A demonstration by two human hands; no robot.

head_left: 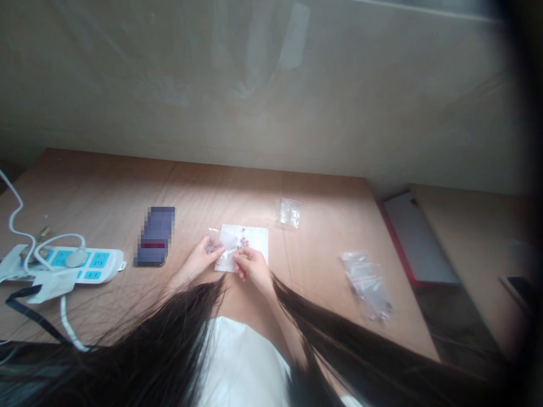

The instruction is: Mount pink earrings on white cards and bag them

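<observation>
My left hand (206, 256) and my right hand (251, 267) meet above a white paper sheet (255, 238) on the wooden table (271, 195). Between them, both pinch a small clear plastic bag (223, 249), which holds small dark-pink items. Several tiny red items (243, 239) lie on the sheet, close to my right fingers. My fingers partly hide the bag and the near edge of the sheet.
A clear zip bag (289, 213) and a larger bag of pinkish parts (367, 285) lie on the table. To the left are a phone (155, 237) and a blue-and-white power strip (85, 265) with cables. Long dark hair (161, 345) hangs across the near view.
</observation>
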